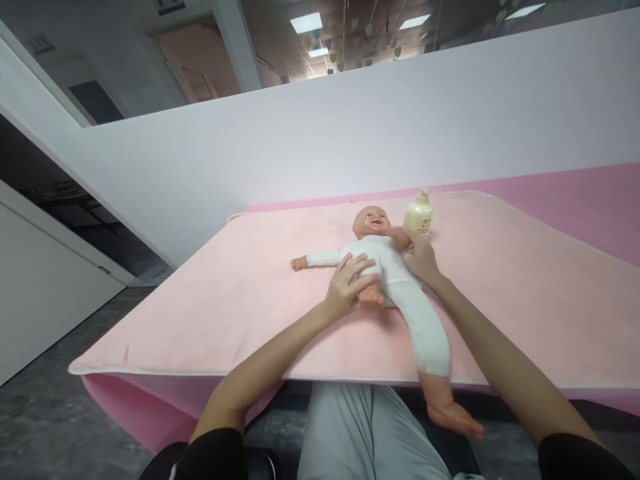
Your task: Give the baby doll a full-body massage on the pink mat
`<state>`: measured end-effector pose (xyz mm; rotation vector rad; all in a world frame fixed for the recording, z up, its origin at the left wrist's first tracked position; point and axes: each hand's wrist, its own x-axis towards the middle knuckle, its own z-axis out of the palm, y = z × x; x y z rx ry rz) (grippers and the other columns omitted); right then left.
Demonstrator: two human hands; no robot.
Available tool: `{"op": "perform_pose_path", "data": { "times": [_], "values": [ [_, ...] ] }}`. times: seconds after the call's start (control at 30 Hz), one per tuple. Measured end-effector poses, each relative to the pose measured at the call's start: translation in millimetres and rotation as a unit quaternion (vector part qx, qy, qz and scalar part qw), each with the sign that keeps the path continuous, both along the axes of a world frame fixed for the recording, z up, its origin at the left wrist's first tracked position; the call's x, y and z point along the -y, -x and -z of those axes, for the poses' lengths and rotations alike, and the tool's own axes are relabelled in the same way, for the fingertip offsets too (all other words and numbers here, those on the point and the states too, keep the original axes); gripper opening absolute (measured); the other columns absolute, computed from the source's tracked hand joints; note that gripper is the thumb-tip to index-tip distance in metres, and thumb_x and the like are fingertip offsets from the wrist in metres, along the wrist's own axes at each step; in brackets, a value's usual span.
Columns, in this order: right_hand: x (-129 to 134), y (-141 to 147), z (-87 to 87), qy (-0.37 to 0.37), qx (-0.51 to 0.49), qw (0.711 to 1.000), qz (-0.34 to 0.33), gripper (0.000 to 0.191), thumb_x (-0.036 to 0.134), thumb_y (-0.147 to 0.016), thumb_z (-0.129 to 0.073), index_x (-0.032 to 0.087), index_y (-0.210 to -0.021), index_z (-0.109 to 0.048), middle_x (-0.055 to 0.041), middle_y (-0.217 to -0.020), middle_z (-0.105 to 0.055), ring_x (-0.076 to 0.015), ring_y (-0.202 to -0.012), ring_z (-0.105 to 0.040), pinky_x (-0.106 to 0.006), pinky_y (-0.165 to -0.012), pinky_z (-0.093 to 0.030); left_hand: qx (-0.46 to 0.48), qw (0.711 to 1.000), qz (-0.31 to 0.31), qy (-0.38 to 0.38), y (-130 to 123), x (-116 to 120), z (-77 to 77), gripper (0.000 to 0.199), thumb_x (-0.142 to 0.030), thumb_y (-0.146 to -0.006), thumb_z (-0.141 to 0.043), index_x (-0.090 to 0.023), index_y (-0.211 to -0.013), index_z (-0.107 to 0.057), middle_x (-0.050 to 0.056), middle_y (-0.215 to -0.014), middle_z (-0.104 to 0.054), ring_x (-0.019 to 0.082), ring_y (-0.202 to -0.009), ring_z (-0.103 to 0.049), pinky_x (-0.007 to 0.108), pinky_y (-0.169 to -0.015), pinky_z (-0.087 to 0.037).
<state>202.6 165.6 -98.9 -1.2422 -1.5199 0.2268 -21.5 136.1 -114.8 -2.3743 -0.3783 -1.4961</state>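
Note:
A baby doll (395, 267) with a white cloth body and bare plastic head, hands and feet lies face up on a pale pink mat (240, 300). My left hand (347, 283) is curled over its bent leg, just above the bare foot (371, 297). Up by the doll's chin, my right hand (421, 257) is closed around its arm (397, 237); part of that arm is hidden by my fingers. The doll's other arm (323, 258) stretches out sideways on the mat. Its straight leg (433, 333) reaches past the table's front edge.
Just behind my right hand stands a pale yellow pump bottle (419, 215). A darker pink cloth (590, 200) shows under the mat. Beyond the table rises a white partition (375, 133). My legs (350, 430) are below the front edge.

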Motion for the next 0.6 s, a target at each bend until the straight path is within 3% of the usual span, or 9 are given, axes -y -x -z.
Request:
{"op": "perform_pose_path", "data": {
  "times": [0.1,0.17,0.23,0.3,0.43,0.5,0.6],
  "values": [
    [6,6,-4.1,0.019,0.110,0.992,-0.054,0.053,0.008,-0.063,-0.048,0.021,-0.111,-0.068,-0.0065,-0.099,-0.069,-0.0250,-0.098,-0.059,-0.045,-0.097,-0.042,-0.038,0.996,-0.033,0.073,-1,-7,-4.8,0.049,-0.056,-0.086,-0.050,-0.017,-0.113,-0.060,0.016,-0.126,-0.060,0.027,-0.129,-0.048,0.052,-0.109,-0.035],
    [8,6,-6.6,0.015,0.084,0.993,-0.077,0.052,0.009,-0.064,-0.048,0.022,-0.110,-0.068,-0.0056,-0.104,-0.068,-0.0237,-0.099,-0.060,-0.042,-0.095,-0.044,-0.029,0.995,-0.026,0.091,-2,-7,-5.2,0.050,-0.057,-0.085,-0.050,-0.017,-0.113,-0.060,0.015,-0.125,-0.060,0.027,-0.128,-0.048,0.053,-0.109,-0.035],
    [6,4,-8.1,0.015,0.001,0.997,-0.080,0.050,0.011,-0.064,-0.051,0.023,-0.109,-0.068,-0.0039,-0.110,-0.067,-0.0225,-0.102,-0.059,-0.038,-0.092,-0.046,-0.009,0.997,-0.014,0.071,-2,-6,-2.8,0.050,-0.060,-0.084,-0.050,-0.018,-0.110,-0.061,0.014,-0.121,-0.062,0.026,-0.124,-0.052,0.053,-0.108,-0.036],
    [0,-2,-7.8,0.024,-0.114,0.993,-0.025,0.048,0.014,-0.060,-0.055,0.020,-0.107,-0.067,-0.0035,-0.107,-0.067,-0.0222,-0.099,-0.060,-0.037,-0.089,-0.048,0.015,1.000,-0.006,0.021,-2,-3,1.6,0.048,-0.061,-0.082,-0.052,-0.019,-0.103,-0.063,0.012,-0.114,-0.064,0.025,-0.118,-0.055,0.052,-0.106,-0.039],
    [-17,-22,-1.8,0.058,-0.339,0.933,0.110,0.044,0.022,-0.054,-0.064,0.018,-0.099,-0.064,-0.0029,-0.092,-0.066,-0.0200,-0.084,-0.060,-0.036,-0.077,-0.052,0.033,0.995,0.022,-0.093,1,1,10.1,0.021,-0.046,-0.080,-0.063,-0.027,-0.089,-0.064,0.003,-0.096,-0.067,0.018,-0.102,-0.058,0.043,-0.100,-0.043],
    [-26,-34,4.3,0.068,-0.408,0.901,0.130,0.046,0.024,-0.056,-0.066,0.019,-0.101,-0.063,-0.0035,-0.096,-0.064,-0.0197,-0.086,-0.060,-0.035,-0.075,-0.052,0.012,0.987,0.058,-0.148,2,6,11.6,0.011,-0.036,-0.077,-0.068,-0.032,-0.086,-0.063,-0.003,-0.086,-0.067,0.013,-0.090,-0.058,0.034,-0.093,-0.044],
    [-36,-50,17.9,0.067,-0.451,0.878,0.146,0.052,0.029,-0.060,-0.066,0.023,-0.111,-0.058,-0.0047,-0.108,-0.060,-0.0209,-0.099,-0.059,-0.035,-0.079,-0.052,-0.045,0.966,0.148,-0.206,0,21,11.7,0.006,-0.033,-0.077,-0.067,-0.033,-0.080,-0.062,-0.007,-0.075,-0.065,0.010,-0.069,-0.053,0.027,-0.070,-0.043]
  ]
}}
